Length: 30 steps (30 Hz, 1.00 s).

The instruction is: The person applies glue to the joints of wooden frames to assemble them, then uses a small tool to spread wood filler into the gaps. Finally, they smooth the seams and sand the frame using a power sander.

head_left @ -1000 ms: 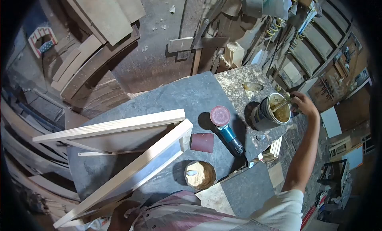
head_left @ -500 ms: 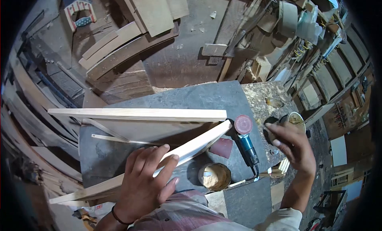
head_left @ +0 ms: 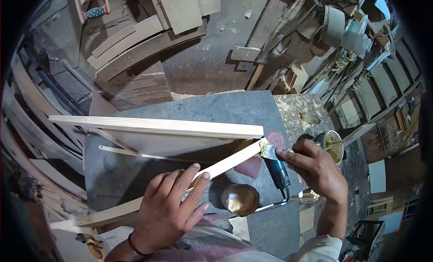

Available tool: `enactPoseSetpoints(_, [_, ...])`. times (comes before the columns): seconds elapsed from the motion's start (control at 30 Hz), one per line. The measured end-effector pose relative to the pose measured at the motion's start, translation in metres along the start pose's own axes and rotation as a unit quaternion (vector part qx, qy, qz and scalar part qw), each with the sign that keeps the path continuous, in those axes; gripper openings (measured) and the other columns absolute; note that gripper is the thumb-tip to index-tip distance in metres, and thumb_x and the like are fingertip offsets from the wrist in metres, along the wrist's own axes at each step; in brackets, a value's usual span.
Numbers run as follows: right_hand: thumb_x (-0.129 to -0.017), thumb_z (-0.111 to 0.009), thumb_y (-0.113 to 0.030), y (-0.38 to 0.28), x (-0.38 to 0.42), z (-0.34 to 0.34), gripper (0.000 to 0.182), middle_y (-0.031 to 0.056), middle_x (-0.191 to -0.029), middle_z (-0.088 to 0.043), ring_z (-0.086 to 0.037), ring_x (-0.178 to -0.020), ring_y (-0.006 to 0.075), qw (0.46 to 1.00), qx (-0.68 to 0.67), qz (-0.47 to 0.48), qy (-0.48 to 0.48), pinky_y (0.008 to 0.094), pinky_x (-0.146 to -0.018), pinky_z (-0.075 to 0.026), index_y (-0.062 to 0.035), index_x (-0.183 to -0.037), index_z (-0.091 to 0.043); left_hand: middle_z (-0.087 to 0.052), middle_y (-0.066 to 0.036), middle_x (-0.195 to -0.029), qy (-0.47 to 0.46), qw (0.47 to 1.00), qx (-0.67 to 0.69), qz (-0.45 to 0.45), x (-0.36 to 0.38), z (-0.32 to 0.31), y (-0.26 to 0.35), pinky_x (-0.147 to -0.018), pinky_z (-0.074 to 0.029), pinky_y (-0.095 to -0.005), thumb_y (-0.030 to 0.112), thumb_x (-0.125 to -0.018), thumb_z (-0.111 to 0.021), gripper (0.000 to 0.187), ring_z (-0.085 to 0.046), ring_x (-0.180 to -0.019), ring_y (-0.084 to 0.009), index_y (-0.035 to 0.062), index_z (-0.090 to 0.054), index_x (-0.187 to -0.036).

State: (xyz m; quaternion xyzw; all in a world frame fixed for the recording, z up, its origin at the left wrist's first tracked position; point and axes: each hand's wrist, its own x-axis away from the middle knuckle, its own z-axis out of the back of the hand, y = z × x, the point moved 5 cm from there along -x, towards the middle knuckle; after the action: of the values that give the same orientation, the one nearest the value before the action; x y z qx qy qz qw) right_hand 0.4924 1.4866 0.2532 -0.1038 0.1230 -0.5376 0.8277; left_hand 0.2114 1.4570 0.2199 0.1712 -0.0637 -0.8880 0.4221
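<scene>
"What's just changed, left to right?"

"My left hand (head_left: 169,201) lies unclenched over the wooden bar (head_left: 228,163); at its end, paste (head_left: 262,147) now meets wood under the scraper (head_left: 270,152), gripped in my right hand (head_left: 318,169), brought over from the bucket (head_left: 331,132). So I seem to be applying it."

"And the bar?"

"On the table (head_left: 216,106), lengthwise from lower left to upper right, pointing toward the sander (head_left: 279,174)."

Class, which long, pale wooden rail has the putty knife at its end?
The nearer, slanting rail: the putty knife in the right hand meets its end, while neither hand touches the farther rail.
</scene>
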Motion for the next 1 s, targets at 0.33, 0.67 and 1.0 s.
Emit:
enactPoseSetpoints(0.33, [-0.092,-0.066,-0.025,-0.031,-0.034,0.032,0.03,0.0053,-0.105,-0.067,-0.067,-0.083,0.027,0.981,0.166,0.05,-0.093,0.0394,-0.074,-0.05,-0.0236,-0.121,-0.073,-0.057,-0.015,-0.135,0.007,1.0,0.002,-0.001,0.001,-0.001,0.0,-0.101,-0.041,-0.0422,0.027,-0.08,-0.077,0.059,-0.057,-0.112,-0.0287,0.0034,-0.062,-0.133])
enactPoseSetpoints(0.67, [-0.092,-0.064,-0.023,-0.038,-0.047,0.048,0.027,0.0047,-0.101,-0.064,-0.064,-0.083,0.0232,0.964,0.215,0.054,-0.146,0.0382,-0.079,-0.047,-0.0248,-0.117,-0.074,-0.059,-0.018,-0.132,0.01,1.0,0.002,-0.011,0.0,0.0,-0.002,-0.1,-0.043,-0.0439,0.028,-0.075,-0.08,0.063,-0.059,-0.111,-0.0312,-0.0003,-0.063,-0.128])
enactPoseSetpoints(1.0, [-0.09,-0.066,-0.018,-0.036,-0.052,0.047,0.027,0.0047,-0.098,-0.063,-0.062,-0.085,0.0232,0.965,0.216,0.067,-0.129,0.0382,-0.081,-0.044,-0.0257,-0.115,-0.075,-0.06,-0.018,-0.131,0.016,1.0,-0.005,-0.018,-0.001,-0.003,-0.002,-0.098,-0.045,-0.0439,0.029,-0.076,-0.079,0.06,-0.059,-0.11,-0.0308,-0.0002,-0.064,-0.127])
